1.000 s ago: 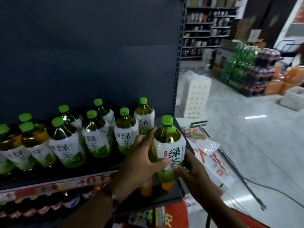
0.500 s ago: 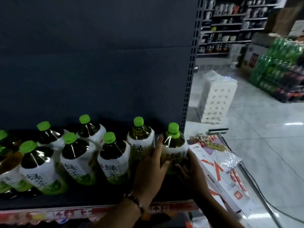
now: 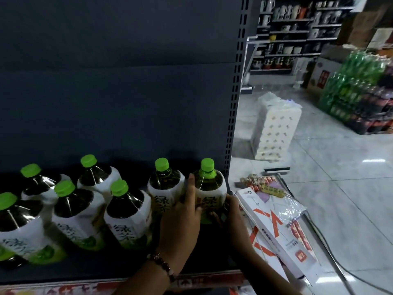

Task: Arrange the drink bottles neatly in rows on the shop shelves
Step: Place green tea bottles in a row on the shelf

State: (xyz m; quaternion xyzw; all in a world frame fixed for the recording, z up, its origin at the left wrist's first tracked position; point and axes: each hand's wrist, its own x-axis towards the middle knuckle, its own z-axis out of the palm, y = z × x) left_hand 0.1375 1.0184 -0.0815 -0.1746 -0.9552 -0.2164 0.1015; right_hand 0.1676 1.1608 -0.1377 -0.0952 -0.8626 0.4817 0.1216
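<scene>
Both hands grasp one green tea bottle at the shelf's right end.

The dark shelf (image 3: 89,271) runs off to the left of the hands, carrying the other green-capped bottles (image 3: 127,218). The green tea bottle (image 3: 209,188) stands upright at the back, the left hand (image 3: 180,222) wrapped round its left side, the right hand (image 3: 232,211) curled round its base.
</scene>
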